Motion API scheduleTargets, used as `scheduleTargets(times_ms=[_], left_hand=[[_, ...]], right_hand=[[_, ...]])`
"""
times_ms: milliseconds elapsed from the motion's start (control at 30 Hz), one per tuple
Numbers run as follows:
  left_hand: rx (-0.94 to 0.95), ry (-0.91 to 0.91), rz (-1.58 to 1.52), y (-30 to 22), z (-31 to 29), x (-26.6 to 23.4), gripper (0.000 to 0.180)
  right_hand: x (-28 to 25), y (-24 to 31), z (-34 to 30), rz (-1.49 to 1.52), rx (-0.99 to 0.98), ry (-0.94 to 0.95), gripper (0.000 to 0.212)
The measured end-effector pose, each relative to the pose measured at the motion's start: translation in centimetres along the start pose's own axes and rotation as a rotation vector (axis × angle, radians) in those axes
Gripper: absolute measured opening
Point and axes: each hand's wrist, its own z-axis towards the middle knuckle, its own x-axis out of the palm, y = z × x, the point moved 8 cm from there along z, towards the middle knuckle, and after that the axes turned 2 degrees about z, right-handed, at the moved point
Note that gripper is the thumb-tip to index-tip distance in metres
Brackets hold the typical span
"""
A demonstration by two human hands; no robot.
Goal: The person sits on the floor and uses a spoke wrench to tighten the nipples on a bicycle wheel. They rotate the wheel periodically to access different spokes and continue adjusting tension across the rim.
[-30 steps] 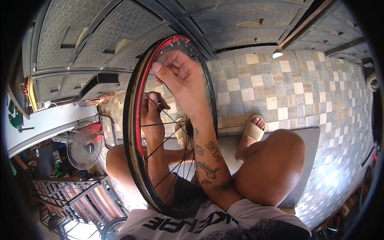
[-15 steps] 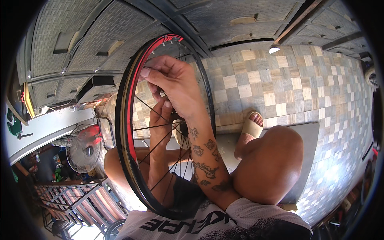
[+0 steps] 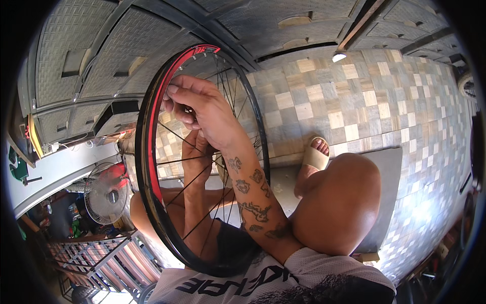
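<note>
A black bicycle wheel [image 3: 143, 152] with a red strip [image 3: 155, 121] along its rim stands upright between my legs, its lower part against my lap. My right hand [image 3: 200, 101] reaches across to the inner side of the rim, thumb and fingers pinched together beside the red strip. What is between those fingertips is too small to make out. Lower down, my left hand [image 3: 196, 157] is among the thin black spokes [image 3: 174, 162], its fingers closed. My right wrist partly covers its fingertips, so what they hold is hidden.
A grey mat [image 3: 372, 202] lies under me on the checkered tile floor [image 3: 344, 96]. Dark woven-pattern drawers [image 3: 101, 55] stand ahead, close to the wheel's top. At left are a fan [image 3: 106, 195], a green vise [image 3: 19, 164] and a metal rack [image 3: 101, 261].
The wheel and both hands sit a little further left in view. My left hand has dropped slightly below my right, which stays pinched at the rim.
</note>
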Motion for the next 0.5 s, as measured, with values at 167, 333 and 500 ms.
scheduleTargets(times_ms=[167, 333, 500], left_hand=[[-0.001, 0.024, 0.052, -0.36, 0.31, -0.55, 0.037], [-0.028, 0.062, 0.02, -0.39, 0.24, -0.27, 0.039], [-0.028, 0.003, 0.017, -0.26, -0.21, -0.14, 0.04]], right_hand=[[0.13, -0.03, 0.25, 0.1, 0.006, 0.024, 0.017], [-0.14, -0.03, -0.14, 0.081, 0.022, -0.044, 0.019], [0.08, -0.42, 0.28, 0.154, 0.05, -0.054, 0.02]])
